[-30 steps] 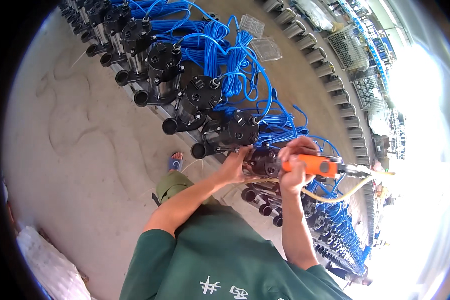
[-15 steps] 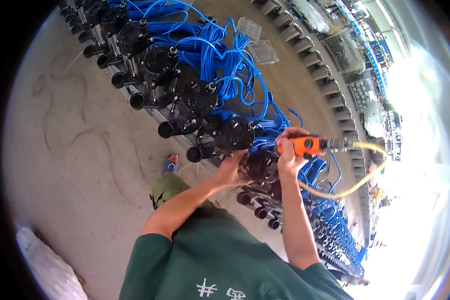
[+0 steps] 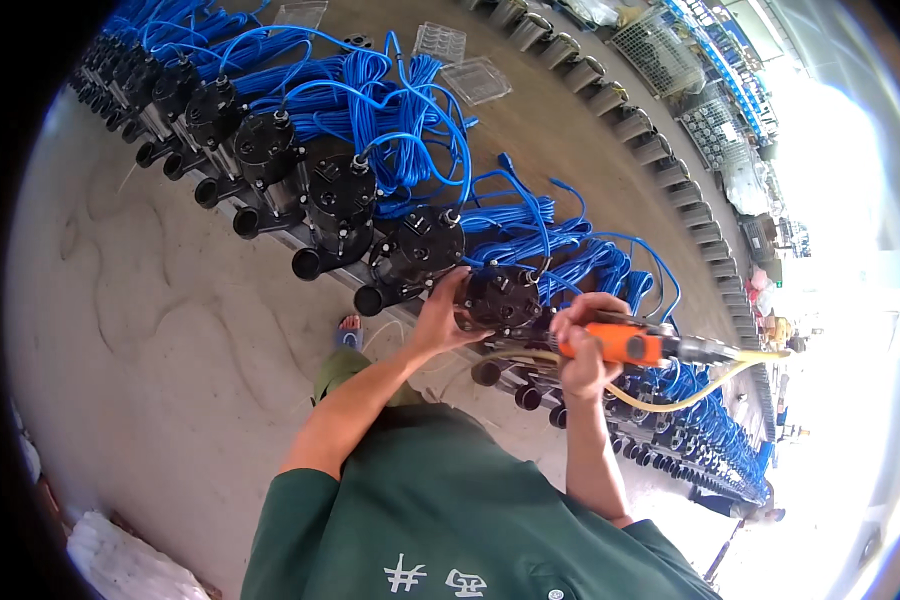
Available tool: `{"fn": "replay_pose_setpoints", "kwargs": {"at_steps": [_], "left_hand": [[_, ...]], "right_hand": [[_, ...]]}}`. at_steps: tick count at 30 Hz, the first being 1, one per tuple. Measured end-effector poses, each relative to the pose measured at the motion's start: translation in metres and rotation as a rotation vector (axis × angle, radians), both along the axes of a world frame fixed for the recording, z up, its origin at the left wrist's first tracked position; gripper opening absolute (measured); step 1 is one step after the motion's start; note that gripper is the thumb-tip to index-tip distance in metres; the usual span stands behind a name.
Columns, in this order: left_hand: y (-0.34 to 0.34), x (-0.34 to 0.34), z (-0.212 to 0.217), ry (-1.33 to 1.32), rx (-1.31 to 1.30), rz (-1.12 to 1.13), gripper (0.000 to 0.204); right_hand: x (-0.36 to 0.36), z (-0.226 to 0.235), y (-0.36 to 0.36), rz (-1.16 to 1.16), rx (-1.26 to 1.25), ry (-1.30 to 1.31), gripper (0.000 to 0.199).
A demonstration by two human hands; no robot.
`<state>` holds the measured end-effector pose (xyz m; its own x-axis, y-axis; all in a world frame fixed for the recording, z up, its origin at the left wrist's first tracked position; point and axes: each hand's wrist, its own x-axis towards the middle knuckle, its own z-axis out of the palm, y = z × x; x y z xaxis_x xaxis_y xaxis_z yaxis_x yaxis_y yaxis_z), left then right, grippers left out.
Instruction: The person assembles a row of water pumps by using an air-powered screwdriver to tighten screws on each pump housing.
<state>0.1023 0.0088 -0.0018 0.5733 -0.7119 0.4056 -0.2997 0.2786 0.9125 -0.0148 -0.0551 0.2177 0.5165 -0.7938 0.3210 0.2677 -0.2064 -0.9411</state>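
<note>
My right hand (image 3: 585, 358) is closed round an orange pneumatic screwdriver (image 3: 630, 344), with a yellow air hose (image 3: 675, 405) running from its right end. The tool's working tip is hidden or too blurred to make out. It lies to the right of a black-topped pump (image 3: 503, 297), apart from its lid. My left hand (image 3: 442, 318) wraps the left side of that pump's metal body, thumb and fingers spread around it. From the pump's lid rises a blue cable. To its left stands another black pump (image 3: 425, 243), upright in the same row.
Pumps (image 3: 265, 150) line the bench edge on both sides, side outlets toward me. Bundles of blue cable (image 3: 370, 90) lie behind them, beside clear plastic trays (image 3: 475, 80). Metal cylinders (image 3: 630, 125) stand in a row at the far side. My sandalled foot (image 3: 348, 333) shows on the floor.
The screwdriver in my right hand has moved right, away from the pump's lid. My left hand stays on the same pump. The whole view has shifted, with the pumps now farther left.
</note>
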Motion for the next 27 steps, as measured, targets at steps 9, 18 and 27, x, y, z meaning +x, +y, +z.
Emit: {"fn": "replay_pose_setpoints", "kwargs": {"at_steps": [9,18,27], "left_hand": [[0.002,-0.004,-0.001,-0.043,0.060,0.002,0.110],[0.007,-0.012,-0.001,-0.045,0.235,0.055,0.109],[0.043,-0.082,0.207,-0.025,-0.107,-0.208,0.053]], "right_hand": [[-0.010,-0.054,-0.013,0.078,0.008,0.042,0.028],[-0.028,0.038,0.005,0.020,-0.048,-0.113,0.038],[-0.185,0.141,0.030,-0.401,-0.316,-0.304,0.036]]}}
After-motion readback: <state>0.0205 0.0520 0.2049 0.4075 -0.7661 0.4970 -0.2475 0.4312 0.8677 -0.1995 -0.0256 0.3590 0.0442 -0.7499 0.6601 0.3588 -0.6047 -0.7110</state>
